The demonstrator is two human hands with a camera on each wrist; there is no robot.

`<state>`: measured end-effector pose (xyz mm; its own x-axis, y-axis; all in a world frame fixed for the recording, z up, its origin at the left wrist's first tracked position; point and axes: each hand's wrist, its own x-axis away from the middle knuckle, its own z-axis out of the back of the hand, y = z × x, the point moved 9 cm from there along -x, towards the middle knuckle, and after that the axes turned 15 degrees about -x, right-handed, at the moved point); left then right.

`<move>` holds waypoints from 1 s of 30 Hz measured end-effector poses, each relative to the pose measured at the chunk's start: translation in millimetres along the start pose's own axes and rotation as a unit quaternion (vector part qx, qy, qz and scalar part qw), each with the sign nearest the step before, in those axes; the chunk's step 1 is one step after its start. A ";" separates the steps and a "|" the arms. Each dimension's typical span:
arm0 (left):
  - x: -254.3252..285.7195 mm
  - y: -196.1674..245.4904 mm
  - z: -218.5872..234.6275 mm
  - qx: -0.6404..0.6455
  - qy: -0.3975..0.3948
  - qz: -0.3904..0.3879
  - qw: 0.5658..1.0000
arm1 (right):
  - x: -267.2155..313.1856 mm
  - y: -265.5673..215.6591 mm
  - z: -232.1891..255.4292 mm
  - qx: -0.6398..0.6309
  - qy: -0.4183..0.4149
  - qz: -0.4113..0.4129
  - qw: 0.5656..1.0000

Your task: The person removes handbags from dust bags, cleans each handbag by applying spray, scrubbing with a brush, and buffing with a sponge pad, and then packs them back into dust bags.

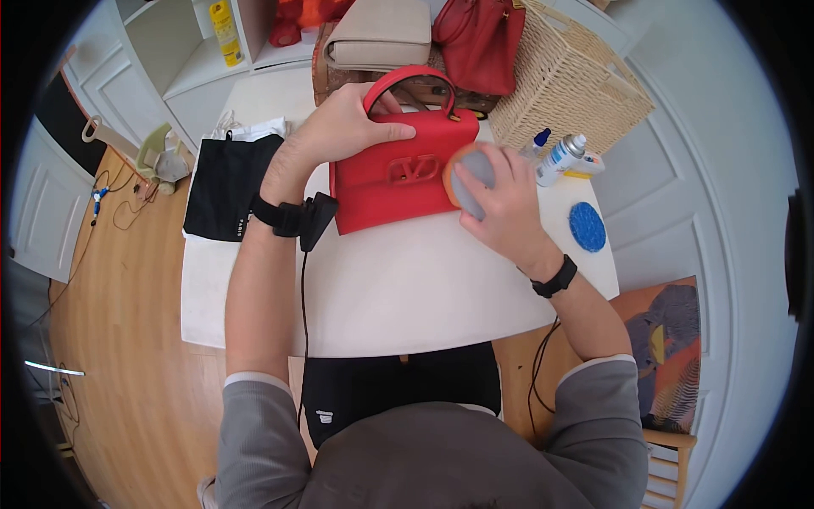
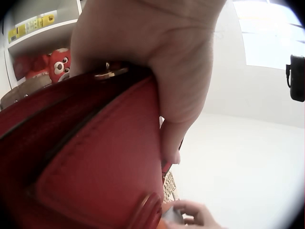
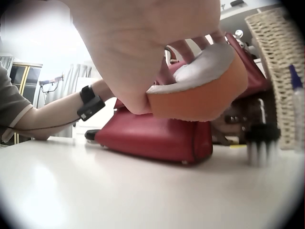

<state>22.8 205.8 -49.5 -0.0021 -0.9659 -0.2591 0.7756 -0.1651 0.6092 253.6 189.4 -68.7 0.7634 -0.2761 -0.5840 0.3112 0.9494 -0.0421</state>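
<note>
A red handbag [image 1: 381,199] with a V emblem [image 1: 414,170] and a top handle [image 1: 409,73] stands on the white table. My left hand [image 1: 352,127] grips its top edge by the handle, thumb on the front and the other fingers partly hidden behind. In my right hand [image 1: 513,208] is a round sponge [image 1: 476,174], grey on one side and orange on the other. The right wrist view shows the orange layer of the sponge [image 3: 202,102] facing the bag. It overlaps the handbag's right end in the head view.
Left of the handbag lies a black cloth pouch [image 1: 233,188]. A spray can [image 1: 561,159], a blue round pad [image 1: 587,226] and a wicker basket [image 1: 555,81] stand to the right. Behind are a beige bag [image 1: 381,34] and another red bag [image 1: 485,47]. A black-topped brush [image 3: 263,136] shows in the right wrist view.
</note>
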 end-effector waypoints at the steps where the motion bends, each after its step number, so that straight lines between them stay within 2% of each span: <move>1: -0.2 1.2 2.5 -0.016 0.024 -0.016 0.999 | 10.3 2.1 -3.4 0.002 -0.002 0.000 1.000; 3: -0.2 4.5 6.2 -0.030 0.048 -0.033 0.998 | 27.7 10.6 -15.5 -0.064 -0.049 -0.038 0.996; 5: 0.5 1.1 3.9 -0.075 0.014 0.000 0.997 | 28.1 11.7 -5.4 -0.097 -0.070 -0.050 0.992; 7: 1.1 2.3 5.7 -0.059 0.003 0.011 0.998 | 23.5 9.0 2.7 -0.133 -0.089 -0.066 0.985; 9: 1.0 2.3 4.6 -0.043 -0.007 0.021 0.999 | 3.2 4.3 37.9 -0.132 0.060 -0.049 0.988; 10: 1.3 1.4 5.9 -0.037 0.004 0.030 0.999 | -7.4 2.5 40.8 -0.131 0.061 -0.050 0.988; 12: 0.4 1.4 5.7 -0.031 0.015 0.038 0.999 | -23.1 -10.4 56.6 -0.071 0.141 0.003 0.988; 13: -0.4 -3.4 5.6 -0.012 0.023 0.062 0.998 | -24.8 -10.7 50.8 -0.071 0.142 0.002 0.987; 15: -1.7 -12.6 2.7 0.004 0.033 0.090 0.995 | -26.2 -10.9 26.4 -0.014 0.103 -0.003 0.995; 17: -3.3 -15.4 10.0 -0.050 0.097 0.082 0.991 | -21.9 -13.4 16.4 -0.018 0.089 -0.006 0.996; 19: 0.3 -16.8 14.9 -0.067 0.112 0.087 0.988 | -14.5 -15.4 4.6 -0.019 0.071 -0.011 0.997; 21: -2.1 -13.5 10.5 -0.053 0.072 0.096 0.991 | -0.4 -7.0 -11.9 -0.037 0.008 -0.050 0.998; 23: -2.2 -15.8 9.2 -0.038 0.044 0.108 0.992 | 12.3 -9.5 -22.8 -0.029 -0.017 -0.057 0.998; 25: -0.3 -9.7 8.5 -0.066 0.031 0.041 0.997 | 18.6 -10.9 -26.5 -0.023 -0.040 -0.060 0.997; 26: -0.2 -11.4 4.1 -0.091 -0.014 0.036 0.995 | 20.2 -9.3 -27.4 -0.041 -0.061 -0.071 0.995; 27: 2.0 -15.2 5.0 -0.091 -0.014 0.038 0.995 | 22.4 -8.9 -29.9 -0.060 -0.082 -0.081 0.991; 29: 6.0 -6.5 1.6 -0.055 -0.037 -0.035 0.997 | 26.2 -9.9 -32.1 -0.081 -0.073 -0.094 0.990; 30: 5.4 -7.2 1.4 -0.057 -0.036 -0.035 0.997 | 27.2 -9.1 -31.7 -0.099 -0.062 -0.107 0.987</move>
<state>16.3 201.5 -54.2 -0.1005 -0.9653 -0.2410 0.8384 -0.2126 0.5018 253.6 178.0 -109.9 0.7595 -0.4780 -0.4412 0.3659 0.8747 -0.3179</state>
